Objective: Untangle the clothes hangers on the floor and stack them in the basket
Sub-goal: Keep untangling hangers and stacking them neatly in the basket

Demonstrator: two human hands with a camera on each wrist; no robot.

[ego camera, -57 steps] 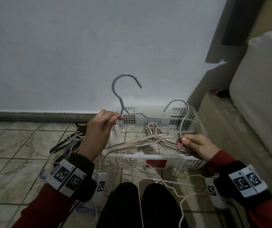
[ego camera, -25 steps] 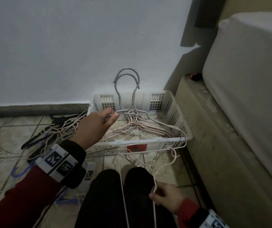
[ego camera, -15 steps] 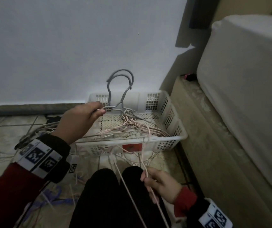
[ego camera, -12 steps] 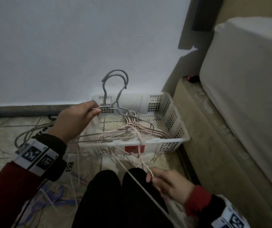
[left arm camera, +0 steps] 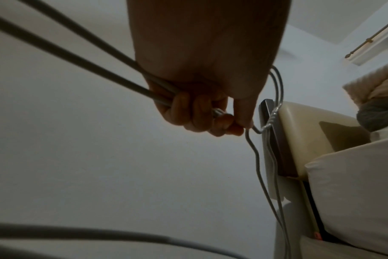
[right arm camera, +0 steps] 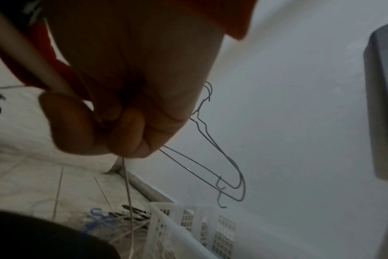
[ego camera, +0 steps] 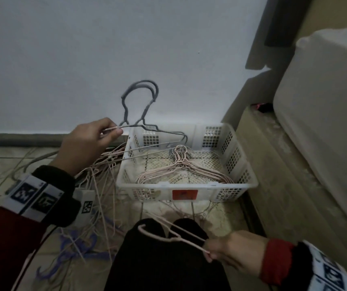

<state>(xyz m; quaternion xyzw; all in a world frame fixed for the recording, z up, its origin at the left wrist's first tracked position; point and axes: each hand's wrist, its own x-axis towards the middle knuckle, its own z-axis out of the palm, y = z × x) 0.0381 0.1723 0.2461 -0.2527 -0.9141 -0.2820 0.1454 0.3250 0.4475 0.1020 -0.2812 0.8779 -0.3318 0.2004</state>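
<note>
Basket point(ego camera: 187, 186) rim open above, pink hangers point(ego camera: 181, 171) stacked inside. Left hand point(ego camera: 88, 143) pinches grey wire hangers point(ego camera: 141, 106) over basket's left corner; right hand point(ego camera: 231, 250) clamps pink hanger point(ego camera: 168, 236) nearside of basket.

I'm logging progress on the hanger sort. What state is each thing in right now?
White plastic lattice basket: on the tiled floor, part filled.
Pink wire hangers in the basket: stacked flat, hooks aligned.
Grey wire hangers: lifted over the basket's left end, gripped by the left hand.
Single pink wire hanger: held over the lap by the right hand.
Floor pile of hangers: tangled.
</note>
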